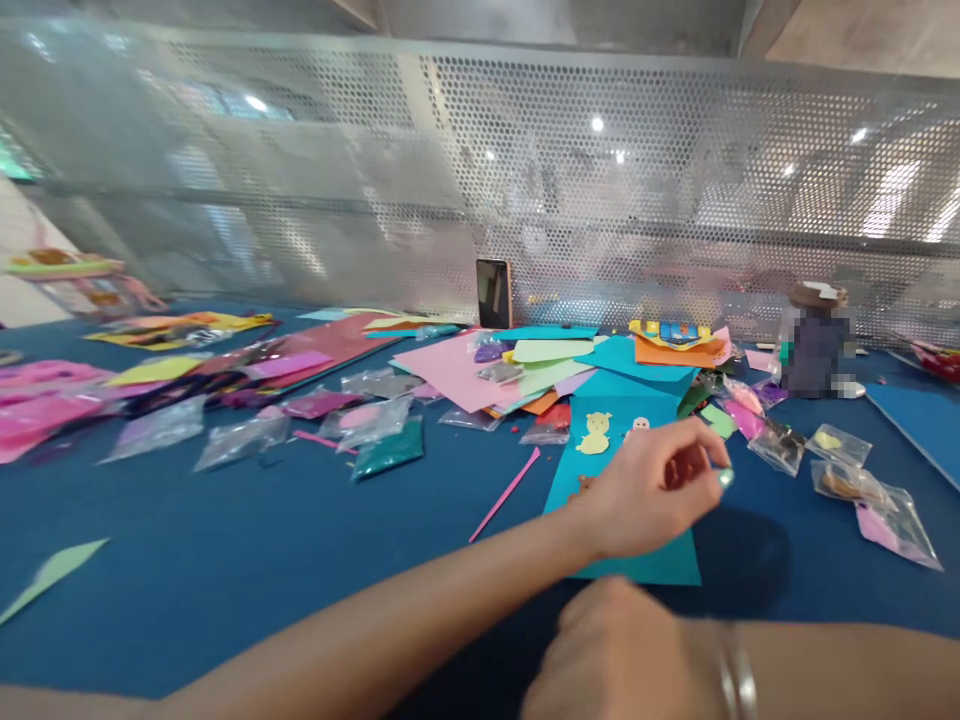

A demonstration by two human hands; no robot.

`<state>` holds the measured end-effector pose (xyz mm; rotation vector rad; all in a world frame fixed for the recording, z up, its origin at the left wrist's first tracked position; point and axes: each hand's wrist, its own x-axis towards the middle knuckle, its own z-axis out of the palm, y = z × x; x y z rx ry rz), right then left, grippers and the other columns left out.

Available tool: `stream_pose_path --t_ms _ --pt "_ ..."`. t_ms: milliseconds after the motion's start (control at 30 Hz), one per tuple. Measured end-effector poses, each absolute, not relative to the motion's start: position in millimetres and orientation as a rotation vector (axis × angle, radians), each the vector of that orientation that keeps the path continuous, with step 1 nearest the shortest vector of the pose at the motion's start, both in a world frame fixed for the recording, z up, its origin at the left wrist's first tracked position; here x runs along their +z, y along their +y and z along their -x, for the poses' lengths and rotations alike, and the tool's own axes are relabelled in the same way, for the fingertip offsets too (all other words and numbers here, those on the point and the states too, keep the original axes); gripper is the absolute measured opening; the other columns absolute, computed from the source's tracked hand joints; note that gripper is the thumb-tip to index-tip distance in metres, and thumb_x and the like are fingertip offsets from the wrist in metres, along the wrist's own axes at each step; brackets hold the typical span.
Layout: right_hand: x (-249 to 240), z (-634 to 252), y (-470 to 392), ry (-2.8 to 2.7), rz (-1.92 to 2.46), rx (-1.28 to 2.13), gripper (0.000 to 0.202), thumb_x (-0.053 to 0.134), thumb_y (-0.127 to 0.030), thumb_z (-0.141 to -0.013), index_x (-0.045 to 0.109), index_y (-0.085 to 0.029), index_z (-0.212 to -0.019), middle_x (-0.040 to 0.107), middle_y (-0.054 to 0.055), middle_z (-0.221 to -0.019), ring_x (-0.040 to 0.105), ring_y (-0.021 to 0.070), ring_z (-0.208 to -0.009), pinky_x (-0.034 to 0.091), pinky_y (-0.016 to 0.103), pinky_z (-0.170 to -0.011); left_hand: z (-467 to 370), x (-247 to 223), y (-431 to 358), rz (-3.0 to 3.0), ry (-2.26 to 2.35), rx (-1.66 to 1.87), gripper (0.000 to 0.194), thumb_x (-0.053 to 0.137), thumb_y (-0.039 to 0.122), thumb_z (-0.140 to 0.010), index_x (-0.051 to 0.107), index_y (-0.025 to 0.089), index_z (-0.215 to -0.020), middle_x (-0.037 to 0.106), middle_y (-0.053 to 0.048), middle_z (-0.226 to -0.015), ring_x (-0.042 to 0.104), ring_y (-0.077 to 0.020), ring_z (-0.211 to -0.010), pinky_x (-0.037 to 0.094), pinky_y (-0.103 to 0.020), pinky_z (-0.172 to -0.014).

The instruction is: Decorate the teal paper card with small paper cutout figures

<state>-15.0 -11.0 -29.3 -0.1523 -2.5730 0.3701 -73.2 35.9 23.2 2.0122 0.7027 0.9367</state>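
Note:
Above a turquoise sheet of paper (637,568), my left hand (645,490) reaches across with its fingers curled in and the fingertips near the thumb. Whatever it may pinch is too small or hidden to make out. A pale yellow animal-shaped piece (596,435) lies on the sheet, and a small whitish figure (640,425) shows just past my knuckles. Some brown bits (583,484) are partly covered by my wrist. Closer to me, my right hand (611,655) is smeared by motion, with its fingers hidden. A pink plastic stick (506,495) rests left of the sheet.
Small clear bags of coloured material (390,448) lie to the left, more bags (855,485) to the right. Behind are piled coloured papers (457,372), an upright phone (493,293) and a perforated metal panel (540,130). A blurred-out object (817,345) stands back right.

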Motion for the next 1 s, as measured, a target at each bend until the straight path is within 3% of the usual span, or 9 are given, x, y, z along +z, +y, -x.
stream_pose_path --t_ms 67,100,167,300,433,633,1000 --pt "-19.6 -8.5 2.7 -2.46 0.384 0.448 0.033 0.043 -0.014 -0.072 0.03 -0.017 -0.042 0.029 -0.006 -0.039 0.024 0.0052 -0.036 0.019 0.02 -0.035 85.7 23.1 44.5 -1.968 0.81 1.056 0.01 0.048 0.021 -0.069 0.05 0.016 -0.078 0.044 0.005 -0.06 0.04 -0.0066 -0.053 0.033 -0.019 -0.049" --pt "-16.0 -20.8 11.3 -2.277 0.607 0.667 0.033 0.043 -0.014 -0.068 0.025 -0.017 -0.04 0.023 -0.006 -0.039 0.02 0.0045 -0.036 0.016 0.02 -0.034 90.9 21.2 48.4 -1.894 0.853 1.096 0.012 0.046 0.022 -0.069 0.048 0.016 -0.079 0.043 0.005 -0.06 0.039 -0.0067 -0.051 0.033 -0.019 -0.048" --pt "-13.7 -42.6 30.5 -1.905 0.916 0.951 0.034 0.044 -0.02 -0.064 0.022 -0.018 -0.039 0.019 -0.006 -0.038 0.016 0.0039 -0.036 0.011 0.02 -0.034 97.9 15.1 54.5 -1.801 0.88 1.134 0.015 0.039 0.022 -0.069 0.046 0.016 -0.081 0.041 0.004 -0.061 0.038 -0.0069 -0.05 0.033 -0.02 -0.046" --pt "-25.0 -64.9 60.7 -1.483 1.16 1.227 0.027 0.048 -0.026 -0.055 0.033 -0.018 -0.035 0.023 -0.007 -0.03 0.018 0.0033 -0.029 0.01 0.019 -0.031 101.5 -0.4 55.9 -2.203 0.91 1.159 0.029 0.043 0.018 -0.066 0.049 0.016 -0.094 0.05 -0.003 -0.085 0.049 -0.013 -0.075 0.041 -0.026 -0.064" --pt "-32.2 -66.9 61.9 -1.523 1.171 1.294 0.022 0.049 -0.025 -0.052 0.04 -0.017 -0.034 0.031 -0.005 -0.028 0.023 0.0043 -0.025 0.013 0.019 -0.029 102.5 -14.0 51.3 -2.856 0.808 1.046 0.038 0.05 0.025 -0.072 0.049 0.017 -0.109 0.053 -0.01 -0.103 0.047 -0.0223 -0.097 0.037 -0.038 -0.081" --pt "-30.1 -70.0 51.0 -1.773 0.894 1.343 0.028 0.048 -0.027 -0.063 0.041 -0.016 -0.038 0.038 -0.004 -0.032 0.033 0.006 -0.029 0.024 0.019 -0.034 103.7 -22.5 53.7 -3.063 0.907 0.967 0.028 0.046 0.037 -0.082 0.057 0.017 -0.099 0.061 -0.007 -0.097 0.051 -0.0196 -0.094 0.033 -0.034 -0.083" --pt "-30.1 -75.2 52.0 -1.857 0.75 1.398 0.037 0.052 -0.041 -0.075 0.049 -0.013 -0.051 0.055 0.002 -0.05 0.048 0.0097 -0.043 0.035 0.02 -0.043 102.9 -27.6 60.9 -3.095 0.72 1.263 0.016 0.046 0.027 -0.085 0.059 0.018 -0.082 0.064 0.0 -0.08 0.055 -0.0134 -0.079 0.033 -0.03 -0.077"
